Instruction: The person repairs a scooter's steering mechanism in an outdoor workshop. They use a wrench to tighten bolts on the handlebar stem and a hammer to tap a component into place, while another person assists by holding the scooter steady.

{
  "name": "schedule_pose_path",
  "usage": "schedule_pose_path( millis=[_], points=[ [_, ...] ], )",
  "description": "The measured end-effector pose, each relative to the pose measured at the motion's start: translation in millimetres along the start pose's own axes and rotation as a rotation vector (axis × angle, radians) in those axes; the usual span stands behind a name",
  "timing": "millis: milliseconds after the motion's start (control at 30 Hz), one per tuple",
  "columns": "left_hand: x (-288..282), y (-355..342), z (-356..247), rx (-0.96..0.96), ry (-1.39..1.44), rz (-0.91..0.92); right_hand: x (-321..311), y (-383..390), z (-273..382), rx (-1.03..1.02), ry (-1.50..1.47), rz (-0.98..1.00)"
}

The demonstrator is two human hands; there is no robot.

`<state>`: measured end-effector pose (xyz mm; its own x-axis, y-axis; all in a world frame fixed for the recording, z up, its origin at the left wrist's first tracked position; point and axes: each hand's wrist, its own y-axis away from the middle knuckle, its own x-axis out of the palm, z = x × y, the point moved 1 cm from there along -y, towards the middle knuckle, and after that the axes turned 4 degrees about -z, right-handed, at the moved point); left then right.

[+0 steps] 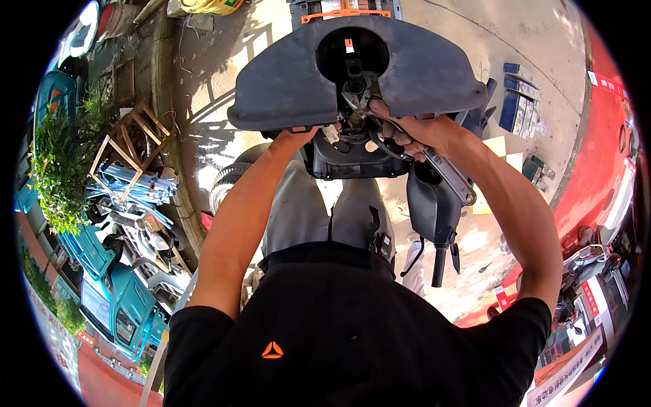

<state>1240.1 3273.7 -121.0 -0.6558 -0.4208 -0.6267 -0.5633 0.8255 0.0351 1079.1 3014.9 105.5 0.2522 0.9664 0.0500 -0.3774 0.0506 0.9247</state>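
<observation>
A dark plastic panel (278,81) with a round opening spans the top of the view, a metal steering column (354,81) inside the opening. My right hand (400,132) is under the panel's right half at the column, its fingers closed on a silver wrench (451,176) that points down to the right. My left hand (302,137) reaches under the panel's left half; its fingers are mostly hidden, near a small pale piece (331,133). A black handlebar cover with grip and levers (434,210) hangs at the lower right, below the wrench.
My legs (295,210) straddle the work. A tire (224,183) is left of them. Wooden frames (125,146), metal scrap and teal vehicles (119,312) line the left side. Dark blue boxes (519,102) lie on the pavement at right, before a red strip (590,176).
</observation>
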Motion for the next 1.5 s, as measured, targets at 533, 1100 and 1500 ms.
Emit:
schedule_pose_path(
  millis=[533, 1100, 1500],
  points=[
    [8.9, -16.2, -3.1, 0.253, -0.446, 0.087, 120.0, 31.5, -43.2, -0.097, -0.912, -0.112],
    [-18.1, -24.8, -56.9, -0.355, 0.251, 0.151, 124.9, 18.3, -45.9, -0.257, -0.858, -0.267],
    [-12.9, -19.6, -33.6, 0.133, -0.441, 0.248, 101.0, 10.7, -30.5, -0.176, -0.931, -0.036]
  ],
)
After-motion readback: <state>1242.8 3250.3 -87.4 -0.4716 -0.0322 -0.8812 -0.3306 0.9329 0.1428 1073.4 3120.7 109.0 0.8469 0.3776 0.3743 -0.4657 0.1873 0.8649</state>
